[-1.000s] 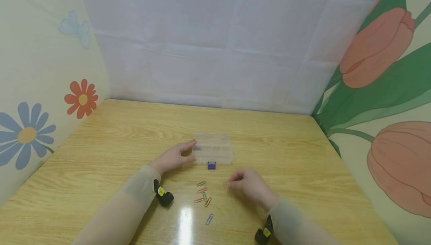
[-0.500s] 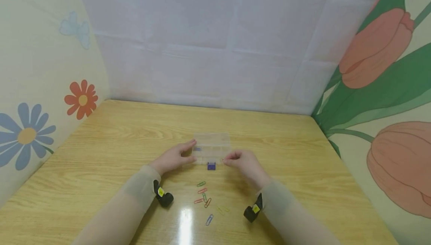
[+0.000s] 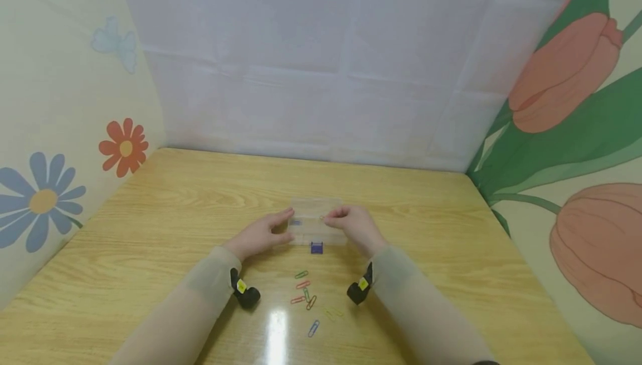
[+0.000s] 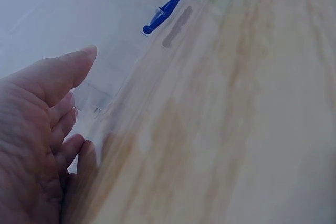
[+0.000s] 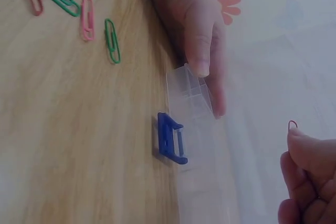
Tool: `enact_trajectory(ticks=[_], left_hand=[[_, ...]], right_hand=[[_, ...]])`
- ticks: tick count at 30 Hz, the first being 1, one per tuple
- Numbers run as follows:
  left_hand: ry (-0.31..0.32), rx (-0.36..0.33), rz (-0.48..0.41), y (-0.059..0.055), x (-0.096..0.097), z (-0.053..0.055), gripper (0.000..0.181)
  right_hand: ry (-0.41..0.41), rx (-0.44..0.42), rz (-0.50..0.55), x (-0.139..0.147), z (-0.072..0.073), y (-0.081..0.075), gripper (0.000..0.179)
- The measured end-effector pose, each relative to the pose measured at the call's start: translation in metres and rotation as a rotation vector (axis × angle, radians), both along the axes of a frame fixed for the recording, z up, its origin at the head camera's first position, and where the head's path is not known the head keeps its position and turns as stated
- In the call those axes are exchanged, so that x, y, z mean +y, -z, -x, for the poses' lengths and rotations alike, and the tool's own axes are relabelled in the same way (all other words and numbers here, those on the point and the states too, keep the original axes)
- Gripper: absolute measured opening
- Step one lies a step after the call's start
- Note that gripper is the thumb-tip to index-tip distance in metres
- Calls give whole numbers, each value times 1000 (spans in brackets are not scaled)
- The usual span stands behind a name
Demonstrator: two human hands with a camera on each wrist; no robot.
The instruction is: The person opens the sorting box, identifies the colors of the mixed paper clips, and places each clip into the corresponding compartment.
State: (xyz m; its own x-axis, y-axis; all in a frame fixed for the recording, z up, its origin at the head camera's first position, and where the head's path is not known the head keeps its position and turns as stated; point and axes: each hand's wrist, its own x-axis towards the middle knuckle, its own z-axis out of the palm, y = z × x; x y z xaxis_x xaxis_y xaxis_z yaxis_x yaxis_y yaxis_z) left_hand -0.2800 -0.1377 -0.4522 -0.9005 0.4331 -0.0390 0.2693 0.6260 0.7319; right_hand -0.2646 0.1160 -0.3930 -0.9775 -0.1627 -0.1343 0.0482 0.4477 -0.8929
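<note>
Two hands meet at a clear plastic box (image 3: pixel 317 224) lying near the middle of the tabletop (image 3: pixel 165 225). Left hand (image 3: pixel 259 234) has thumb and fingers curled round the box's left end, steadying it. Right hand (image 3: pixel 351 227) hovers over the box's right part, fingertips pinched on a red paper clip (image 5: pixel 292 125) (only its loop shows). Blue latch (image 3: pixel 316 248) sits on the box's near side. Loose paper clips (image 3: pixel 303 290) lie scattered toward the tabletop's near edge, between the wrists
</note>
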Motion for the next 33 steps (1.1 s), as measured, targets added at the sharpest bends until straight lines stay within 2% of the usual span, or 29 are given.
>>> enact_trajectory(ticks=[9,16,24,33], left_hand=[[-3,-6,-2,1,-1,0,75],[5,-4,-25,0,-1,-1,76],[4,-6,-26,-2,0,-2,75],[6,-12,-24,-1,0,-1,75]], right_hand=[[16,13,-16,-22,19,6,15],[49,-19,-30,-37,28,12,10],[83,-22,-111,-42,29,21,7],[85,1,-187,-42,26,20,7]])
